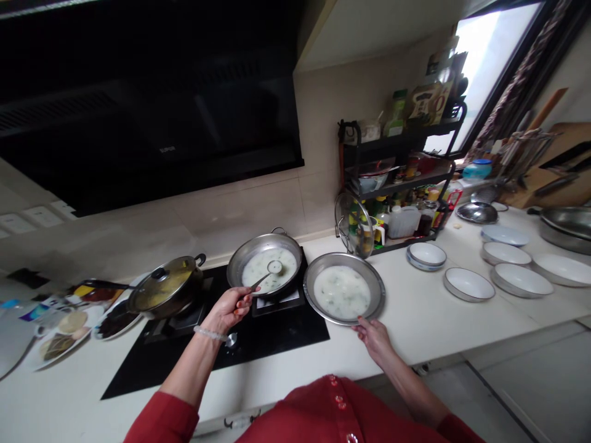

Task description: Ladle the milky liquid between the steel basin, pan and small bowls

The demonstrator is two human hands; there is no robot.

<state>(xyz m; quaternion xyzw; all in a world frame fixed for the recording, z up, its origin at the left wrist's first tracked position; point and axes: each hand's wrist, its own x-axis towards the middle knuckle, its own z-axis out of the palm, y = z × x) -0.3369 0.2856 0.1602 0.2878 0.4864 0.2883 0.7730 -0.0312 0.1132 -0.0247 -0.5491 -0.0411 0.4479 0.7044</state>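
Note:
My left hand (229, 309) is closed round the handle of a metal ladle (269, 272), whose bowl dips into the white soup in a steel pot (240, 257) on the black stove (277, 332). My right hand (373, 335) grips the near rim of a wide steel dish (375, 280) on the white counter; the dish holds the same white soup with green flecks. A bead bracelet circles my left wrist. Red sleeves cover both arms.
A lidded wok (164, 289) sits on the left burner, with plates of food (64, 335) beside it. Several empty white bowls (468, 284) stand to the right. A black spice rack (399, 178) with a glass lid leaning on it is behind the dish. A range hood (148, 111) hangs overhead.

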